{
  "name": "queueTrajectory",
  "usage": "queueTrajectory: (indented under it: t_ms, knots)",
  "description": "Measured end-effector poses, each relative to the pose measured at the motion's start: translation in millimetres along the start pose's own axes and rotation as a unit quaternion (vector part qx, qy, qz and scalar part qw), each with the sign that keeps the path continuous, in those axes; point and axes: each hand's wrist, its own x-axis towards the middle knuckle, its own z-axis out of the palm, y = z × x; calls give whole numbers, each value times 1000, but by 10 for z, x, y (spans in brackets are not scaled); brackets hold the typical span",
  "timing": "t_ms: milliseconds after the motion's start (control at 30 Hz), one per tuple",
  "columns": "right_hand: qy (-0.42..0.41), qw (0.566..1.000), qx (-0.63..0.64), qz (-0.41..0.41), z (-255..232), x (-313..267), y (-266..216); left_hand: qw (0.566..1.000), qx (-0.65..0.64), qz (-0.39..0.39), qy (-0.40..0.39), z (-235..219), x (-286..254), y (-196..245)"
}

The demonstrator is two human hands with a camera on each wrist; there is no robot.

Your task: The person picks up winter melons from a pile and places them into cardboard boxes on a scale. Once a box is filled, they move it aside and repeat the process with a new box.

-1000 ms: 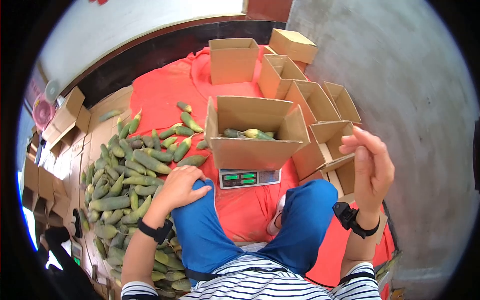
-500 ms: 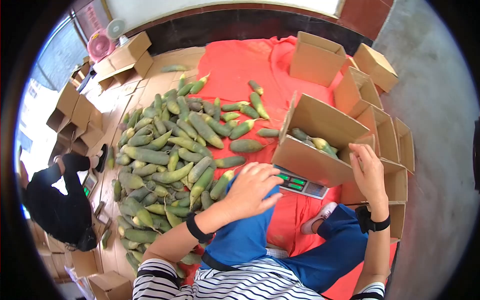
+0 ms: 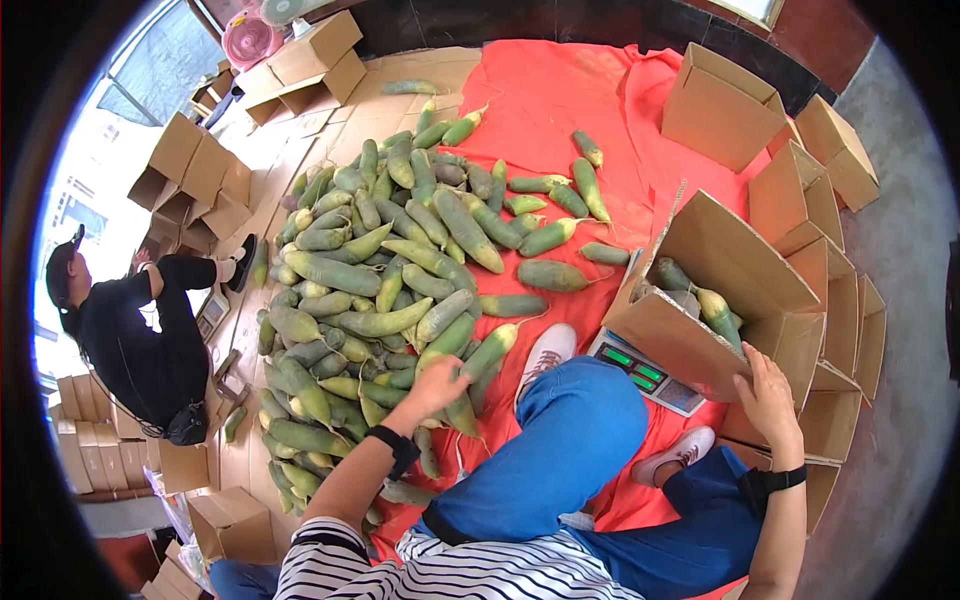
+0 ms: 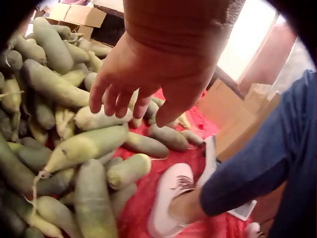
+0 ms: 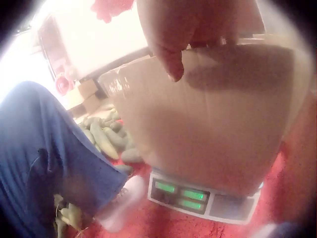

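Note:
My left hand hovers at the near edge of a big heap of green radishes, next to one with a pale tip. The left wrist view shows that hand from above, fingers spread loosely over the radishes with nothing in them. At the near rim of an open cardboard box, my right hand grips the edge, thumb on the outer face and fingers over the rim. Several radishes lie in this box, which stands tilted in view on a digital scale with green displays.
More open cartons line the right side of the red cloth. A person in black sits at the left beyond the heap. My knee and white shoe stand between the heap and the scale.
The head view has swung left. My left hand has left my knee and moved to the radish heap; my right hand has come down from the air onto the box's rim.

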Motion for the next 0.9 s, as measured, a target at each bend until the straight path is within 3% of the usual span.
queueTrajectory:
  t_ms: [67,200,267,333,400,533,733,900]
  knots:
    - [-9,1000,17,15,-9,18,-19,986,152,-9,68,-88,147,-320]
    - [-9,998,49,39,22,59,-27,939,313,-99,106,-439,539,-574]
    - [-3,997,50,51,50,64,-8,906,391,-68,147,-466,689,-941]
    - [-8,998,40,56,64,76,17,888,439,-108,89,-496,772,-1107]
    - [1,997,37,61,56,76,5,887,424,-181,-18,-583,830,-1079]
    - [10,997,48,62,54,106,-16,859,494,-135,23,-500,889,-1286]
    - [27,998,45,29,117,95,103,886,442,-137,35,-503,830,-1165]
    - [36,998,50,26,122,72,87,958,254,12,136,-394,434,-837]
